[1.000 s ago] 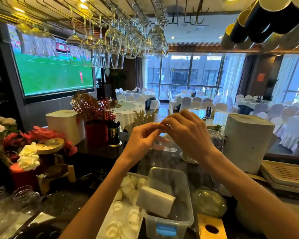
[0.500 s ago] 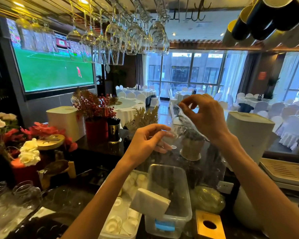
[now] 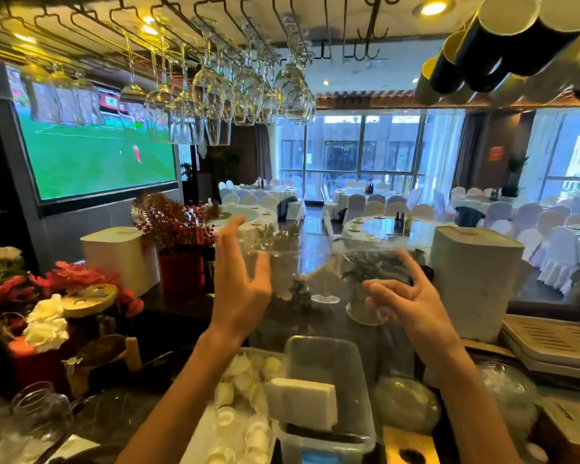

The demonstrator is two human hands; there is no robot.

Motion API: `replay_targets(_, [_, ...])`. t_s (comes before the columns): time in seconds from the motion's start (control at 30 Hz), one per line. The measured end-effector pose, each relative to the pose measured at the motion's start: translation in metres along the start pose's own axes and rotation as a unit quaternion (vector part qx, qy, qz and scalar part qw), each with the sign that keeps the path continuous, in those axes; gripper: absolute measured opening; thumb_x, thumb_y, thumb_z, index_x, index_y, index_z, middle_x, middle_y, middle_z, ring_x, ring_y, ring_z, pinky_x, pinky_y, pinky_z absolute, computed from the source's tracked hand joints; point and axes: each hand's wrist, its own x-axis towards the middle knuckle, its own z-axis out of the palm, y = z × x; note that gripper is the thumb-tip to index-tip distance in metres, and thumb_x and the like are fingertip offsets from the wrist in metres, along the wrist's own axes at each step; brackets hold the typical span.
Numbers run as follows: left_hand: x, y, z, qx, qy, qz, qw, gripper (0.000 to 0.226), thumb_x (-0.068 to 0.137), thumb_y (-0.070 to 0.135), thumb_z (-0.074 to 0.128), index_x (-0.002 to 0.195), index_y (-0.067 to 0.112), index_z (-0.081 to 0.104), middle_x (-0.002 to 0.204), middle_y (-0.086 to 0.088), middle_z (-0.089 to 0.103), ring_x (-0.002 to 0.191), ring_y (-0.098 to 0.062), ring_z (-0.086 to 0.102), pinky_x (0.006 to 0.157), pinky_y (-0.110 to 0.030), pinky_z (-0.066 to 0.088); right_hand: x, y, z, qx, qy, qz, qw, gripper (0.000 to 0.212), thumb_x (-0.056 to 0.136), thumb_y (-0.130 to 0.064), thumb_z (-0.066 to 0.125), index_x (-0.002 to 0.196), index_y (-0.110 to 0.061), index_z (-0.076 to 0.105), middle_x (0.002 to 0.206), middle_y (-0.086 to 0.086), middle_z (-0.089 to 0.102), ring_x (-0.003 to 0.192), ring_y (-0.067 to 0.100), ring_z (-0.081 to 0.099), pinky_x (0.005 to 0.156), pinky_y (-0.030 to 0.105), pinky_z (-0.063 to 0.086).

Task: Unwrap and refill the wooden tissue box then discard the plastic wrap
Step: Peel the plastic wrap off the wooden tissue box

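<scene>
Clear plastic wrap [image 3: 318,262] between raised hands

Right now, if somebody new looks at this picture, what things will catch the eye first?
Probably the two raised hands in the middle: the left hand and the right hand stretch a clear plastic wrap between them. Just below, a white tissue stack lies tilted on the rim of a clear plastic bin. Upper left, a big screen shows green football.
</scene>
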Motion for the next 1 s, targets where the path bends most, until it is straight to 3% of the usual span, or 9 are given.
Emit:
replay_targets(0.07, [0.006,-0.006,-0.006,0.226,0.020,0.230,0.946,0.053,0.083,0.031,0.067,0.128,0.021,0.042,0.140,-0.008,0.039,0.135,-0.029,0.037,0.115,-0.048,0.027,0.004,-0.002,0.016,-0.026,-0.013,-0.041,0.999,0.098,0.070,-0.027,0.078,0.151,-0.037,0.024,0.096,0.009,0.078,0.083,0.019,0.075,0.068,0.024,0.060])
replay_targets(0.1, [0.011,-0.008,-0.007,0.294,-0.014,0.291,0.910,0.055,0.079,0.039,0.071,0.124,0.023,0.043,0.139,-0.008,0.036,0.135,-0.032,0.033,0.116,-0.053,0.023,0.005,-0.004,0.021,-0.031,-0.022,-0.054,0.998,0.098,0.070,-0.027,0.078,0.150,-0.038,0.024,0.094,0.009,0.078,0.084,0.019,0.075,0.069,0.025,0.059])
replay_targets(0.27, [0.037,-0.024,-0.014,0.398,-0.181,0.311,0.844,0.047,0.075,0.053,0.072,0.107,0.024,0.053,0.135,-0.006,0.034,0.136,-0.029,0.022,0.116,-0.060,0.016,0.004,-0.009,0.031,-0.040,-0.074,-0.071,0.994,0.100,0.070,-0.025,0.077,0.151,-0.037,0.021,0.094,0.011,0.078,0.086,0.020,0.075,0.072,0.022,0.058])
replay_targets(0.4, [0.039,-0.031,-0.001,0.399,-0.225,0.320,0.830,0.051,0.075,0.064,0.062,0.103,0.022,0.056,0.135,-0.005,0.032,0.137,-0.030,0.022,0.117,-0.058,0.012,-0.002,-0.012,0.019,-0.053,-0.060,-0.065,0.995,0.103,0.067,-0.031,0.079,0.152,-0.036,0.021,0.096,0.011,0.078,0.091,0.023,0.074,0.077,0.026,0.059])
replay_targets(0.53, [0.036,-0.031,0.015,0.394,-0.232,0.349,0.818,0.029,0.082,0.044,0.067,0.101,0.023,0.057,0.134,-0.005,0.029,0.138,-0.030,0.022,0.119,-0.055,0.011,-0.010,-0.016,0.008,-0.044,-0.052,-0.057,0.996,0.101,0.069,-0.026,0.078,0.152,-0.035,0.021,0.096,0.011,0.078,0.091,0.022,0.075,0.073,0.023,0.059])
replay_targets(0.63, [0.039,-0.028,0.022,0.375,-0.215,0.366,0.824,0.017,0.086,0.034,0.065,0.096,0.021,0.059,0.134,-0.010,0.044,0.136,-0.030,0.028,0.118,-0.053,0.017,-0.017,-0.018,0.001,-0.055,-0.043,-0.056,0.996,0.100,0.072,-0.020,0.075,0.153,-0.032,0.018,0.095,0.008,0.079,0.090,0.020,0.075,0.069,0.020,0.058])
replay_targets(0.73, [0.042,-0.026,0.031,0.352,-0.227,0.349,0.838,0.038,0.084,0.055,0.059,0.101,0.022,0.053,0.136,-0.010,0.044,0.137,-0.028,0.028,0.117,-0.054,0.018,-0.020,-0.019,-0.003,-0.050,-0.031,-0.051,0.997,0.098,0.074,-0.016,0.073,0.154,-0.029,0.017,0.094,0.009,0.079,0.090,0.020,0.075,0.067,0.019,0.058])
replay_targets(0.83, [0.039,-0.025,0.036,0.370,-0.272,0.335,0.823,0.059,0.078,0.070,0.051,0.109,0.021,0.045,0.138,-0.009,0.036,0.138,-0.030,0.026,0.117,-0.057,0.016,-0.024,-0.020,-0.006,-0.037,-0.029,-0.045,0.998,0.096,0.076,-0.013,0.072,0.153,-0.030,0.019,0.094,0.011,0.078,0.088,0.021,0.076,0.066,0.019,0.057])
replay_targets(1.0, [0.044,-0.018,0.030,0.292,-0.276,0.362,0.841,0.022,0.089,0.041,0.057,0.096,0.020,0.059,0.135,-0.011,0.046,0.131,-0.026,0.031,0.112,-0.045,0.027,-0.028,-0.022,-0.011,-0.051,-0.030,-0.039,0.998,0.097,0.075,-0.016,0.073,0.153,-0.031,0.018,0.094,0.009,0.079,0.089,0.019,0.076,0.066,0.017,0.056])
